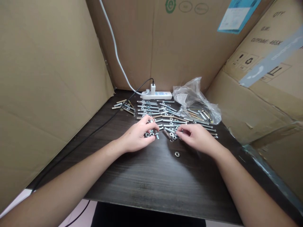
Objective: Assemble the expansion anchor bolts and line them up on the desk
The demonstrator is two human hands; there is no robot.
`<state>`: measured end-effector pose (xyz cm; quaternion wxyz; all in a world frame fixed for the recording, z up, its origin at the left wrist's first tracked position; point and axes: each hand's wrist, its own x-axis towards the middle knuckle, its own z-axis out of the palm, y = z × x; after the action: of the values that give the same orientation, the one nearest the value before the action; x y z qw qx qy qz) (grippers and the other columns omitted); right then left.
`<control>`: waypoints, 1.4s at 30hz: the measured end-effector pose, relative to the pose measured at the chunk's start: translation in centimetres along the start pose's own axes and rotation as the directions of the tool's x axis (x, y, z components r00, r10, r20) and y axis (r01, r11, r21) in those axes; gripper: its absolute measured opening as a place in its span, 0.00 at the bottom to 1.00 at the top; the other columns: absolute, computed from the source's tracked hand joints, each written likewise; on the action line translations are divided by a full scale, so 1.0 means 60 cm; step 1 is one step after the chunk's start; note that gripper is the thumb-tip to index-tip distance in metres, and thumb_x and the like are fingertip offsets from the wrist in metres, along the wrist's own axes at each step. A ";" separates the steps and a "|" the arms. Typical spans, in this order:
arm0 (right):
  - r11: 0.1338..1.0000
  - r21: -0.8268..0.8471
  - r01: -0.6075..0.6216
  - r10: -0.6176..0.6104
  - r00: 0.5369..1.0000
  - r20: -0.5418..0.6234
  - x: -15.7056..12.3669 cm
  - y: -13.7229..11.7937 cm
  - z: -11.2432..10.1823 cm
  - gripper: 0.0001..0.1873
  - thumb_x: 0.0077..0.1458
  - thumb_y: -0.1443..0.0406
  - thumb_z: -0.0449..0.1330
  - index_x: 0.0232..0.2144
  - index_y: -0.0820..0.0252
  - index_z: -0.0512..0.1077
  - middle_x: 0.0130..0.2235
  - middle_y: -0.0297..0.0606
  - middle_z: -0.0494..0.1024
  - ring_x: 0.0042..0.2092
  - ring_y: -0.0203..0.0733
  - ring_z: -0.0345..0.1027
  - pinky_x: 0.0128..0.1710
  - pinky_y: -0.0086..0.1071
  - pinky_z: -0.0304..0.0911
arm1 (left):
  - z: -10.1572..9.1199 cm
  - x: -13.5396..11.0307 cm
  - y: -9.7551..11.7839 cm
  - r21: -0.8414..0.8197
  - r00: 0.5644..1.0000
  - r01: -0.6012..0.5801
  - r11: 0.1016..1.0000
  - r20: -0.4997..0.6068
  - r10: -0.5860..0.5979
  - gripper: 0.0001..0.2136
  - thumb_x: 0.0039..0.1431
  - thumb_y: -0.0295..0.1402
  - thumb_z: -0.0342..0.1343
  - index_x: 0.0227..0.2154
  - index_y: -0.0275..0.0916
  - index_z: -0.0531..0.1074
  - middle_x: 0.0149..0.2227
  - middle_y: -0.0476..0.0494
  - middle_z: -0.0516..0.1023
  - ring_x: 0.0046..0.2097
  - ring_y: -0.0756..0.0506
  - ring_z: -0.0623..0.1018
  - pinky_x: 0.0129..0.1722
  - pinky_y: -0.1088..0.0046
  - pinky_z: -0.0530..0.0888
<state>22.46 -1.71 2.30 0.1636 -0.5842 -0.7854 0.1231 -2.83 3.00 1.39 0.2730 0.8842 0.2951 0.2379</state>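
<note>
Many long metal bolts (163, 115) with nuts and washers lie in rows on the dark wooden table (153, 176). My left hand (138, 135) rests on the near edge of the pile, fingers curled over a few bolts and nuts (151, 134). To its right, my right hand (197, 138) has its fingertips pinched together at small nuts (174, 136); what they hold is too small to name. A single loose nut (177, 154) lies on the table just in front of my right hand.
A clear plastic bag (194, 97) with more hardware lies at the back right. A white power strip (157, 94) with a plugged charger sits at the back, and a black cable (94, 130) runs along the left. Cardboard walls (47, 78) enclose the table.
</note>
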 end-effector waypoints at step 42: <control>0.987 -0.156 -0.044 0.079 0.971 0.226 -0.007 -0.018 0.010 0.14 0.50 0.69 0.55 0.36 0.48 0.76 0.27 0.29 0.76 0.27 0.35 0.64 0.26 0.27 0.49 | 0.003 0.001 -0.001 -0.029 0.999 0.040 0.999 0.011 -0.039 0.09 0.54 0.26 0.54 0.38 0.41 0.69 0.44 0.48 0.63 0.35 0.52 0.69 0.38 0.71 0.71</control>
<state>21.38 -2.42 2.11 0.0228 -0.6005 -0.7877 0.1358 -2.72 3.02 1.25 0.2919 0.8755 0.3076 0.2319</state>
